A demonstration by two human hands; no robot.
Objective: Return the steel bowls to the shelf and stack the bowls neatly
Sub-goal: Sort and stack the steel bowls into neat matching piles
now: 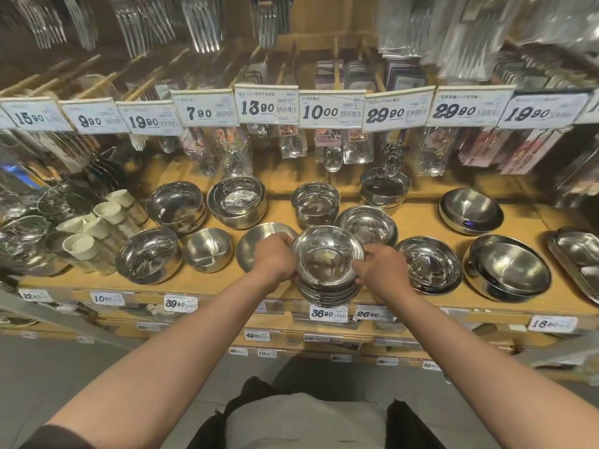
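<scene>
A stack of several shiny steel bowls sits at the front edge of the wooden shelf, in the middle of the view. My left hand grips the stack's left rim. On the right rim rests my right hand, fingers curled over the edge of the top bowl. Both hands hold the stack from opposite sides. The stack's lower bowls show below the hands, slightly overhanging the shelf front.
Other steel bowls fill the shelf: a flat plate just left, a shallow bowl behind, a dish to the right, larger bowls far right. White cups stand at left. Price tags and packaged cutlery hang above.
</scene>
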